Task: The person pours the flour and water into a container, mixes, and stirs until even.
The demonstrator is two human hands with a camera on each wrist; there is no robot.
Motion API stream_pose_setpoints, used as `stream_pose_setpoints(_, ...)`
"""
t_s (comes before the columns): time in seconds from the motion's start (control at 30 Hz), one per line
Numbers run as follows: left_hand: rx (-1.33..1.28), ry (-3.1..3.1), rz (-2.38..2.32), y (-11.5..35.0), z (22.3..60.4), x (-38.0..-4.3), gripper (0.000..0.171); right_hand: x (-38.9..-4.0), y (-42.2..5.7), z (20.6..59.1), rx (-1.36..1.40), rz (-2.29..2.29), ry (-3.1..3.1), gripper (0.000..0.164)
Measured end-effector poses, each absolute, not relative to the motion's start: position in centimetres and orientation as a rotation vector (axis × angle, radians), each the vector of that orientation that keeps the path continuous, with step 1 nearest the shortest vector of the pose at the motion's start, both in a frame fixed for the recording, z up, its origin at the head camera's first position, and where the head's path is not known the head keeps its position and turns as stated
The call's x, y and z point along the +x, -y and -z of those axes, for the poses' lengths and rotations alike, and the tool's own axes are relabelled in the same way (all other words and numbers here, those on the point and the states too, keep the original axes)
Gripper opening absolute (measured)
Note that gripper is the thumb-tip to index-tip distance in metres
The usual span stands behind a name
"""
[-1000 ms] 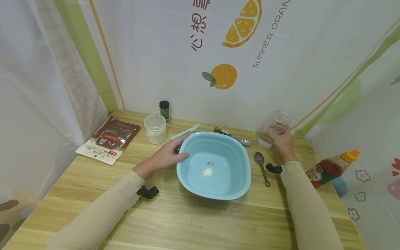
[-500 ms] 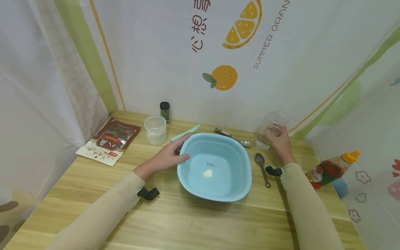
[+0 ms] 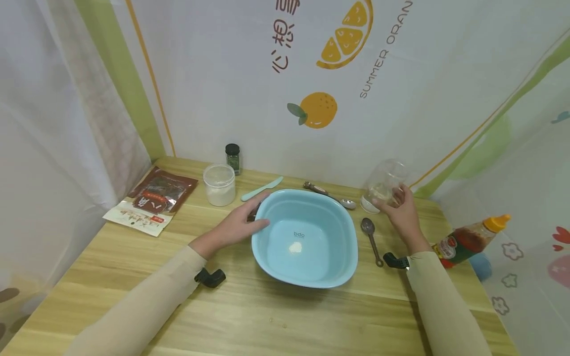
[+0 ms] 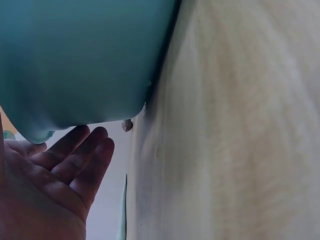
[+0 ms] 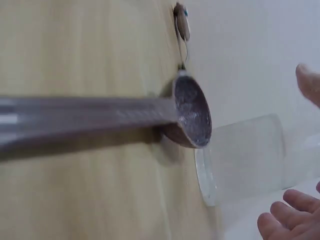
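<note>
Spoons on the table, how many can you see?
2: a dark spoon right of the basin and a silver-bowled spoon behind the basin, which might hide others.

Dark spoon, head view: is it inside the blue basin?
No, the dark spoon lies on the table, outside the blue basin.

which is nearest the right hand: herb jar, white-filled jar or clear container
The clear container, right of the blue basin and beside the right hand; the capped herb jar and white-filled jar stand left of the basin.

basin [image 3: 307, 252] on table [image 3: 213, 316] | container [image 3: 386, 174] behind spoon [image 3: 372, 240] | packet [image 3: 153, 200] left of jar [image 3: 220, 192]
</note>
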State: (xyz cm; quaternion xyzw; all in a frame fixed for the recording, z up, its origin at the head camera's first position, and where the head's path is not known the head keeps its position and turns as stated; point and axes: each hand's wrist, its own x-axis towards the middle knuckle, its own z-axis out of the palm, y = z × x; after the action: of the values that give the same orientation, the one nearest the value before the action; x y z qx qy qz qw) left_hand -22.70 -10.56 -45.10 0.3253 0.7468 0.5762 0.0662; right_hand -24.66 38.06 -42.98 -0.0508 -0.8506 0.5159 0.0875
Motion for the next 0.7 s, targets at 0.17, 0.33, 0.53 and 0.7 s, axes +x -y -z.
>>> stream_pose_setpoints(0.17,0.981,-2.234,-1.758,10.6,45.1,-22.6,0.077,-22.4,-37.5,42.8,-0.152,-1.428,2.583,0.114)
stream_pose_setpoints(0.33,0.970,-2.231,-1.777,10.7,45.3,-22.6,0.077,-20.4,-36.7,42.9,-0.149,-1.231,2.719,0.095)
stream_pose_setpoints(0.53,0.951,-2.247,-1.780,10.6,45.3,-22.4,0.078,-18.4,-36.4,42.6,-0.159,-0.973,2.985,0.073)
stream_pose_setpoints(0.7,0.958,-2.247,-1.787,10.6,45.5,-22.5,0.078,-17.5,-36.4,41.8,-0.116,-0.832,3.176,0.063)
